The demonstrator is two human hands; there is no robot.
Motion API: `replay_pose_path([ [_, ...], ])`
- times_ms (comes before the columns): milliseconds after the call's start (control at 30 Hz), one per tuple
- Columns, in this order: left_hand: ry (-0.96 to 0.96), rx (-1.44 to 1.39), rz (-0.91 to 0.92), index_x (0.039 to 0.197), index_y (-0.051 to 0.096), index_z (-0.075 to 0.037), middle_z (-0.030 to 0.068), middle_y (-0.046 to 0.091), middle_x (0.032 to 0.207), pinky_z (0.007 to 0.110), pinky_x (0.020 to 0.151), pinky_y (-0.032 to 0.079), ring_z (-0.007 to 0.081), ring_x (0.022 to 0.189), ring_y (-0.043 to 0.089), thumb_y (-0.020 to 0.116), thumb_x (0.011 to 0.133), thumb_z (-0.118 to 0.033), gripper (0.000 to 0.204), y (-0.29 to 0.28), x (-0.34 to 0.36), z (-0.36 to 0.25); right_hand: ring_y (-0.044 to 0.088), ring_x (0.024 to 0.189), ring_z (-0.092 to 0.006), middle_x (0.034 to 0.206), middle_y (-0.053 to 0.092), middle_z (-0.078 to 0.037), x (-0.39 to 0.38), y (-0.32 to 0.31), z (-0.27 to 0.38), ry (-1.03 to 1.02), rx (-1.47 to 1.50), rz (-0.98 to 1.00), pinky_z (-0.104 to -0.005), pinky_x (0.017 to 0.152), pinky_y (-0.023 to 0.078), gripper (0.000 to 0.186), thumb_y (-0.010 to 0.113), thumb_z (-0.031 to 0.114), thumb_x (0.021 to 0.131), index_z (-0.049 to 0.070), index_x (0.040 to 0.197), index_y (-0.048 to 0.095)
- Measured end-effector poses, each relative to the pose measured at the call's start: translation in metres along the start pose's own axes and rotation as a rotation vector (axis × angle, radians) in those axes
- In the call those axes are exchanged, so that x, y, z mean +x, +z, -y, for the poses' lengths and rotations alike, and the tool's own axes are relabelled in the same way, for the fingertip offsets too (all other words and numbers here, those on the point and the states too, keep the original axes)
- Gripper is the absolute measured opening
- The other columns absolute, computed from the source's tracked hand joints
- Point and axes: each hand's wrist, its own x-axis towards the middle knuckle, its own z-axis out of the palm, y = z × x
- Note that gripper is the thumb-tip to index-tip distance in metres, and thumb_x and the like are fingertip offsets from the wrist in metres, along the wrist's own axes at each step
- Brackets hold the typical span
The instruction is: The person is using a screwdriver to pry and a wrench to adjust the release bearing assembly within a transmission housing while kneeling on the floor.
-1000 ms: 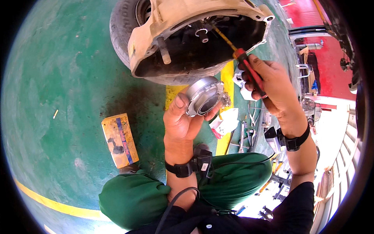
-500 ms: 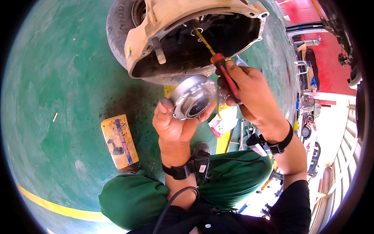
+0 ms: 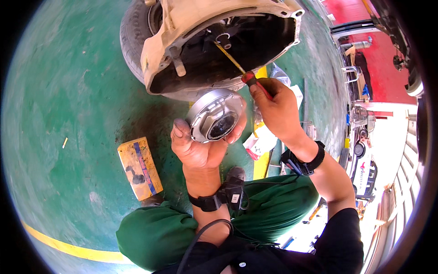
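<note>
My left hand (image 3: 197,150) holds a round silver clutch release bearing (image 3: 205,107) from below, fingers curled about its rim and its dark center hole toward me. In my right hand (image 3: 279,109) is a screwdriver (image 3: 232,61) with a red and black handle and a long yellowish shaft. Its tip reaches into the dark hollow of a tan metal gearbox bell housing (image 3: 157,43), close to the splined shaft (image 3: 225,42) in the middle. Whether the tip touches anything there, I cannot tell. The bearing is apart from the housing, just below its lower edge.
A tire (image 3: 132,41) lies under the housing. On the green floor (image 3: 68,109) a yellow and blue box (image 3: 140,169) sits left of my knees. White packaging (image 3: 262,141) lies beyond my right knee on a yellow line. Tools and parts clutter the right side.
My right hand has drawn the screwdriver slightly down and left, its tip now lower beside the shaft. The bearing has shifted a little left, turned more toward me. The view has shifted slightly.
</note>
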Motion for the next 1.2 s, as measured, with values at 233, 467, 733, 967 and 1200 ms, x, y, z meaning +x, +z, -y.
replay_pose_path([
  [233, -0.058, 0.086, -0.046, 0.118, 0.048, 0.013, 0.0191, 0.054, 0.103, 0.028, 0.059, 0.039, 0.021, 0.073, 0.051, 0.069, 0.067, -0.073, 0.103, 0.004, -0.001, 0.0, 0.067, 0.077, -0.0295, 0.082, 0.067, -0.02, 0.004, 0.0, 0.008, 0.155, 0.106, -0.015, -0.0371, 0.072, 0.051, 0.037, 0.069, 0.021, 0.085, -0.009, 0.103, 0.058],
  [467, -0.07, 0.06, -0.013, 0.116, 0.045, 0.014, 0.017, 0.05, 0.103, 0.027, 0.062, 0.038, 0.0196, 0.076, 0.049, 0.07, 0.064, -0.077, 0.108, 0.005, 0.0, -0.001, 0.066, 0.08, -0.0335, 0.089, 0.066, -0.022, 0.005, 0.0, -0.003, -0.093, -0.065, -0.159, -0.0388, 0.073, 0.052, 0.038, 0.073, 0.014, 0.078, -0.006, 0.102, 0.053],
  [733, 0.001, 0.144, -0.009, 0.122, 0.055, 0.01, 0.0173, 0.059, 0.097, 0.026, 0.053, 0.036, 0.0184, 0.066, 0.049, 0.062, 0.07, -0.078, 0.103, 0.005, -0.001, 0.005, 0.062, 0.089, -0.0429, 0.095, 0.062, -0.024, 0.012, 0.004, -0.015, -0.122, -0.235, -0.192, -0.0482, 0.076, 0.049, 0.032, 0.07, 0.009, 0.077, -0.005, 0.1, 0.051],
  [967, -0.038, 0.122, 0.015, 0.122, 0.054, 0.01, 0.0182, 0.059, 0.099, 0.026, 0.054, 0.037, 0.0191, 0.068, 0.05, 0.066, 0.069, -0.075, 0.101, 0.005, 0.002, 0.009, 0.062, 0.09, -0.0441, 0.097, 0.063, -0.027, 0.019, 0.004, -0.02, -0.156, -0.448, -0.094, -0.05, 0.079, 0.049, 0.033, 0.063, 0.018, 0.082, -0.002, 0.108, 0.058],
  [1200, -0.054, 0.094, 0.022, 0.121, 0.047, 0.011, 0.0177, 0.053, 0.101, 0.027, 0.057, 0.038, 0.0199, 0.072, 0.05, 0.071, 0.067, -0.074, 0.103, 0.002, 0.003, 0.003, 0.062, 0.088, -0.0463, 0.089, 0.064, -0.03, 0.015, 0.014, -0.02, -0.037, -0.169, 0.021, -0.0502, 0.077, 0.049, 0.029, 0.061, 0.018, 0.083, -0.003, 0.102, 0.06],
])
